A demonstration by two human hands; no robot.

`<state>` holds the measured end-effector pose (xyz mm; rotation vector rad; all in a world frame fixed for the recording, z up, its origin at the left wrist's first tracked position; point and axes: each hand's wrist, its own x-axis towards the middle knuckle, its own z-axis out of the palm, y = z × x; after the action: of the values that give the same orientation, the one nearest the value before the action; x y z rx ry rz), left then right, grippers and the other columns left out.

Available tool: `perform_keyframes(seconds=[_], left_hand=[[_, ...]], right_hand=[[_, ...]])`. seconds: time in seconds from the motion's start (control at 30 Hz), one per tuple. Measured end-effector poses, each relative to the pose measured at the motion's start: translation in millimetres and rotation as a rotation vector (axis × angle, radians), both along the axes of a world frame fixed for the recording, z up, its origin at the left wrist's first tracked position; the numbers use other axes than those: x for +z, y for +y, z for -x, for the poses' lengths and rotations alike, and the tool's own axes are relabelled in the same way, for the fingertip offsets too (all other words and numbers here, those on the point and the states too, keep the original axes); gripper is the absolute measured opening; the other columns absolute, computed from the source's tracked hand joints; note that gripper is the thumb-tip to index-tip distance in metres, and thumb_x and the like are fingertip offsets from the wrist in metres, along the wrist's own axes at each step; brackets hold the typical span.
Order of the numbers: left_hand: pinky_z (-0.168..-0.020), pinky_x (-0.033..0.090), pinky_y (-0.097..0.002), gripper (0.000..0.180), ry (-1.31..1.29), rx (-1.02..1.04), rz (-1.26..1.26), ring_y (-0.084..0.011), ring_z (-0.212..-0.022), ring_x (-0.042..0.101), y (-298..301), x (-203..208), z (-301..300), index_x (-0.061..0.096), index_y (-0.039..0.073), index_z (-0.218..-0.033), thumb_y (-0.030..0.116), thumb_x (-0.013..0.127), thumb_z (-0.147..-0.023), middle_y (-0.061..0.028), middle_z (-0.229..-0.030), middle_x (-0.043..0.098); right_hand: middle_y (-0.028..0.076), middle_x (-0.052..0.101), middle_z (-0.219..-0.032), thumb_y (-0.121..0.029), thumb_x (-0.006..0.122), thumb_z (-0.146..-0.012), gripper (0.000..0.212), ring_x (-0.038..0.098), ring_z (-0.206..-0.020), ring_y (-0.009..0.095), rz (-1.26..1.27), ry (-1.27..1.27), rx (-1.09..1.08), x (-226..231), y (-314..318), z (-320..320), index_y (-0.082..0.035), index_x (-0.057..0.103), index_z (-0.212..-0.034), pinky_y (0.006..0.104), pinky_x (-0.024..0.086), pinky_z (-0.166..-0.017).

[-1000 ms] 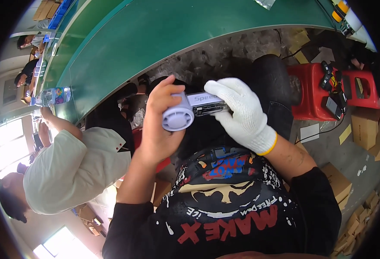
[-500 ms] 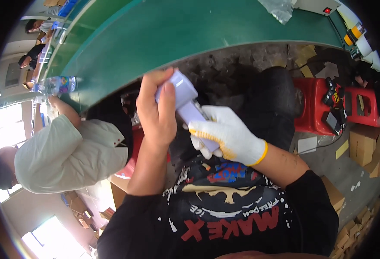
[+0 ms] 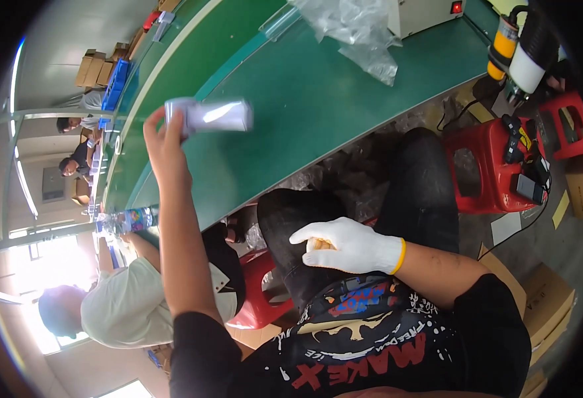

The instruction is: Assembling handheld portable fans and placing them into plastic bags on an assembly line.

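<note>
My bare left hand (image 3: 167, 146) reaches out over the green bench and grips a pale lavender plastic device (image 3: 222, 116) by its left end. The device has a blocky head and a slimmer body; it is blurred by motion and lies nearly level, above the bench surface (image 3: 291, 119). My right hand (image 3: 361, 247), in a white knit glove with a yellow cuff, hovers over my lap. Its thumb and forefinger are apart, the other fingers loosely curled, and nothing shows in it.
Clear plastic bags (image 3: 357, 33) and a grey box with a red switch (image 3: 427, 14) sit on the bench. A yellow-and-black tool (image 3: 503, 46) hangs at right, near red stools (image 3: 487, 172). To my left, a co-worker (image 3: 125, 305) sits by a water bottle (image 3: 135, 219).
My right hand has let go of the device and drawn back over my lap. My left hand has carried it left and away, over the bench. The view has turned slightly.
</note>
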<state>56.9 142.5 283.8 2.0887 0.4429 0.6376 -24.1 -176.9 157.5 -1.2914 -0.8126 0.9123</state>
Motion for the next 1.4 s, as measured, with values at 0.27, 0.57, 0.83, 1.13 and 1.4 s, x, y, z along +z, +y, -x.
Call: perform_keyframes(seconds=[0.27, 0.57, 0.83, 1.13, 1.4], left_hand=[[-0.089, 0.056, -0.0426, 0.064, 0.137, 0.49, -0.144, -0.0281, -0.1, 0.071, 133.8, -39.6, -186.6, 0.059, -0.002, -0.131, 0.05, 0.074, -0.095, -0.0166, -0.117, 0.069], [-0.107, 0.043, -0.0458, 0.025, -0.569, -0.314, -0.907, -0.0361, -0.122, 0.059, -71.7, 4.4, -142.8, 0.074, 0.014, -0.113, 0.018, 0.075, -0.088, -0.0121, -0.128, 0.068], [-0.102, 0.046, -0.0423, 0.026, -0.488, -0.551, -1.028, -0.0323, -0.123, 0.058, -169.7, -2.3, -91.7, 0.076, 0.013, -0.103, 0.016, 0.086, -0.079, -0.0094, -0.128, 0.065], [-0.091, 0.054, -0.0357, 0.025, -0.154, -0.486, -0.402, -0.0283, -0.107, 0.067, -143.0, -17.3, -6.2, 0.067, 0.004, -0.105, 0.004, 0.081, -0.085, -0.0139, -0.126, 0.067], [-0.088, 0.055, -0.0384, 0.047, -0.219, -0.251, -0.371, -0.0308, -0.106, 0.068, -109.5, -23.8, -6.6, 0.062, 0.007, -0.127, 0.008, 0.082, -0.084, -0.0171, -0.121, 0.069]], right_hand=[[0.016, 0.077, -0.094, -0.05, 0.062, -0.101, 0.051, 0.074, -0.088, 0.035, 0.182, -0.145, -0.011, -14.3, 6.6, -7.8, -0.005, 0.068, -0.126, 0.0438, 0.056, -0.079], [0.016, 0.077, -0.093, -0.05, 0.062, -0.101, 0.052, 0.074, -0.087, 0.034, 0.24, -0.128, -0.089, -25.5, -0.6, -10.1, -0.003, 0.068, -0.122, 0.0443, 0.056, -0.076], [0.014, 0.076, -0.095, -0.044, 0.066, -0.1, 0.049, 0.074, -0.088, 0.027, 0.329, -0.074, -0.044, -12.0, 2.3, -3.7, -0.003, 0.067, -0.127, 0.0391, 0.056, -0.081], [0.008, 0.07, -0.097, -0.03, 0.067, -0.102, 0.035, 0.068, -0.078, 0.017, 0.065, 0.413, -0.422, -40.8, 5.6, -5.9, -0.003, 0.068, -0.124, 0.0307, 0.055, -0.067], [0.006, 0.069, -0.102, -0.026, 0.066, -0.104, 0.031, 0.067, -0.078, 0.012, 0.031, 0.548, -0.472, -48.0, 9.4, -14.3, -0.004, 0.066, -0.126, 0.026, 0.056, -0.066]])
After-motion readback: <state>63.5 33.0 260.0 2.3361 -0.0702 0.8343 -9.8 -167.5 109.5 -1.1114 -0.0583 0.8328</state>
